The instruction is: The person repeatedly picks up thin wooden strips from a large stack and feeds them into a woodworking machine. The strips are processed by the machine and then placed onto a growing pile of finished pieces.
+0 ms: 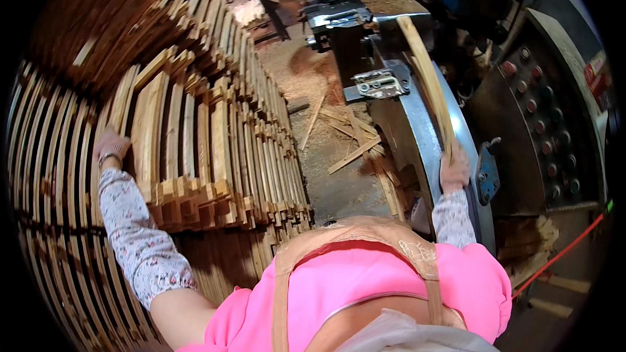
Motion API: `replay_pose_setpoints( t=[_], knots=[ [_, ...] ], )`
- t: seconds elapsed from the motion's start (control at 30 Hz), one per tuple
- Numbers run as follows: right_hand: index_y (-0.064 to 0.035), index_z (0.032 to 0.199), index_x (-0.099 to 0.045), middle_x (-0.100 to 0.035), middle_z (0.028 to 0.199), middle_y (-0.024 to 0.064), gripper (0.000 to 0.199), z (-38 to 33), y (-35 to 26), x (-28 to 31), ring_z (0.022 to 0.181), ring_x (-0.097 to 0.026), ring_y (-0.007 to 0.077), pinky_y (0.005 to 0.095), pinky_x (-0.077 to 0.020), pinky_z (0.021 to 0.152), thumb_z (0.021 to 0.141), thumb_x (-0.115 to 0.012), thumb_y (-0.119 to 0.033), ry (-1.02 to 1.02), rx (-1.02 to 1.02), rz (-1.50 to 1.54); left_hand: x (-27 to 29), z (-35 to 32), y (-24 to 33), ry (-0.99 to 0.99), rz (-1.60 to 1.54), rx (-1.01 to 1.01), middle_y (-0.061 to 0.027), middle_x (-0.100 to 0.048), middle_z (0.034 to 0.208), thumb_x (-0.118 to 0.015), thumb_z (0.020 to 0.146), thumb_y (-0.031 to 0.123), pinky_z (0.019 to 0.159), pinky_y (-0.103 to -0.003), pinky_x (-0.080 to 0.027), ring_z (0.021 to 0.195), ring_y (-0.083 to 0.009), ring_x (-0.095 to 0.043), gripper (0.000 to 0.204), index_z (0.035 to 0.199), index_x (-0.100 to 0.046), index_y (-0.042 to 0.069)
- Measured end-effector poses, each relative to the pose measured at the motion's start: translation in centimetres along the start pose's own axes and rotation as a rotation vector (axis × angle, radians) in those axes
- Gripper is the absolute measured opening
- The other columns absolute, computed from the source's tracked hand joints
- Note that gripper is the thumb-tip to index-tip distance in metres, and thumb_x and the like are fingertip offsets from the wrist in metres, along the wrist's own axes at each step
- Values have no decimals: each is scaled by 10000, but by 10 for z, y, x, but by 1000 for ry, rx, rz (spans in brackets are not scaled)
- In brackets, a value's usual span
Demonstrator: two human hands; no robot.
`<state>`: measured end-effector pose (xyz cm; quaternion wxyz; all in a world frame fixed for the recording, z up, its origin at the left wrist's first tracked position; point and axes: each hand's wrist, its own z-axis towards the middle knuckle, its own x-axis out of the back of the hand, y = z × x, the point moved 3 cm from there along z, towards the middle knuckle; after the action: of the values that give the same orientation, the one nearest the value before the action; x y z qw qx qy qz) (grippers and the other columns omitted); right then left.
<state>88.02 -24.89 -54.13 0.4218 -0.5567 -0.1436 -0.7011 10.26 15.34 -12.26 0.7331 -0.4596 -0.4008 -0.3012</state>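
On my right, a long wooden strip (427, 78) lies lengthwise along the shiny metal bed (417, 120) of a woodworking machine. My right hand (454, 168) is closed round its near end, and its far end reaches the machine's metal housing. Out to the left, my left hand (112, 146) grips the near end of another wooden strip (122, 101) on top of a stack of strips (151, 133). Part of that hand's fingers is hidden. Patterned sleeve covers run along both forearms.
Tall piles of wooden strips (49, 137) fill the left side. Offcuts (355, 155) and sawdust lie on the floor between stack and machine. A control panel (541, 117) with several buttons stands at the right, near a red cord (561, 248). A metal clamp-like fitting (377, 85) sits beside the bed.
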Motion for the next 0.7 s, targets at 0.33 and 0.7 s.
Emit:
replay_pose_setpoints(
  t=[0.33, 0.7],
  knots=[
    [-161, 1372, -661, -697, 1290, 105, 513, -156, 53, 111, 1202, -611, 370, 485, -495, 1022, 868, -745, -216, -35, -104, -162, 17, -20, 16, -81, 64, -48, -222, -660, 1376, -678, 888, 161, 935, -539, -577, 1260, -401, -649, 432, 1297, -606, 43],
    [-198, 1293, -698, -711, 1093, 88, 431, 30, -10, 10, 1105, -616, 324, 469, -499, 939, 892, -716, -354, -41, 21, -68, 148, -139, 134, 408, -33, -778, -122, -722, 983, -624, 932, 72, 740, -429, -584, 878, -308, -727, 460, 1370, -550, 193]
  ],
)
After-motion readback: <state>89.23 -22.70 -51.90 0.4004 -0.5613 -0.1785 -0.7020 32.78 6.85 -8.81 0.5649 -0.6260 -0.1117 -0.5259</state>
